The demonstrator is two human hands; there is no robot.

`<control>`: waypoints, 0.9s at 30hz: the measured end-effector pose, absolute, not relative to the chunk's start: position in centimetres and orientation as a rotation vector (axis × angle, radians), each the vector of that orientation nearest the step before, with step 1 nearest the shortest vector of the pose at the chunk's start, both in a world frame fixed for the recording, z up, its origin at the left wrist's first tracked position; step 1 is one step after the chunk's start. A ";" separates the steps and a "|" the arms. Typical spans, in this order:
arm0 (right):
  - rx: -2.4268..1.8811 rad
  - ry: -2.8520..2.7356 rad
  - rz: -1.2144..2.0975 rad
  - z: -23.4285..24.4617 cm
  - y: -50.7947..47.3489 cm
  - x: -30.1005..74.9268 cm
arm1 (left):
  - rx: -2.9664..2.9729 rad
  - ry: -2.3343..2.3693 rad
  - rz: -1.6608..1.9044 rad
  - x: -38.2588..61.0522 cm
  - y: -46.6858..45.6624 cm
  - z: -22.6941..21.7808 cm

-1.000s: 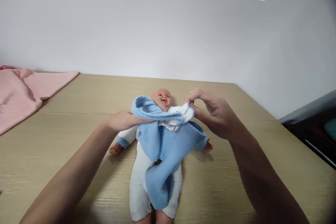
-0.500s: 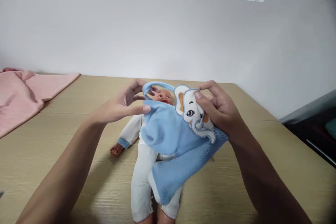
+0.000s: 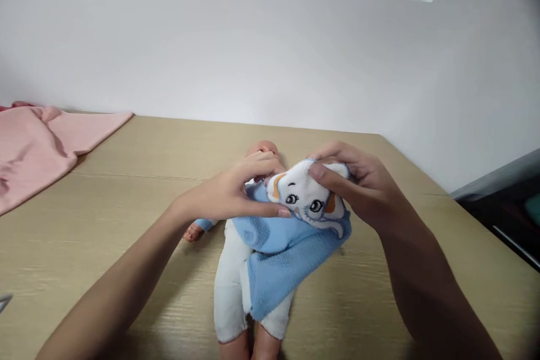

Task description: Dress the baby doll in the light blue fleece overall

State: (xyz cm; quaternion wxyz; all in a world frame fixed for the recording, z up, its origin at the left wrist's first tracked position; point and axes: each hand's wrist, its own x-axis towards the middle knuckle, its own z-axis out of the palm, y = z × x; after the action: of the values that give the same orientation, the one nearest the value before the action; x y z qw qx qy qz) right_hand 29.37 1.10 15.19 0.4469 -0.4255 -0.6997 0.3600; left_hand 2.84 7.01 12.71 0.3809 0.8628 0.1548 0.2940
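While the left hand [image 3: 230, 190] covers most of the face of the doll [image 3: 230, 292], whose lower legs are cut off, the blue cloth [image 3: 274, 281] hangs over its torso between both hands. The right hand [image 3: 360, 183] pinches the cloth's elephant face [image 3: 304, 191]; whether the left grips too, I cannot tell.

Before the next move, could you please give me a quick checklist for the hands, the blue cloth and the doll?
1. Right hand gripping blue cloth: ok, thumb on the elephant.
2. Left hand gripping it too: cannot tell; the thumb lies against it.
3. Elephant's eyes in view: ok, both show.
4. Doll on its back: ok, on the table.
5. Doll's face in view: not ok, left hand hides most.
6. Pink cloth apart from doll: ok.
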 end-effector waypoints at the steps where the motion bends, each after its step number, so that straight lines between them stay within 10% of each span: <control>1: -1.052 -1.741 0.900 15.2 1.2 29.5 | 2.222 0.383 0.761 2.8 7.1 12.8; 11: -1.036 -2.118 1.122 14.2 2.1 29.0 | 2.084 0.516 0.966 1.8 7.2 12.5; 18: -0.996 -1.797 0.807 13.9 2.8 29.4 | 2.152 0.540 0.469 -0.5 8.9 13.1; 27: -0.993 -2.080 1.441 13.0 3.5 30.4 | 2.035 0.387 0.743 1.2 8.9 11.9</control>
State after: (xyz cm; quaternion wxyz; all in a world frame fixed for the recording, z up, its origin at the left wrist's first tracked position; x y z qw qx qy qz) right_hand 30.41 3.48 12.98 0.2102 -0.3571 -0.7482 0.5182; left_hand 1.17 8.89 11.90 0.4533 0.8243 0.1567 0.3010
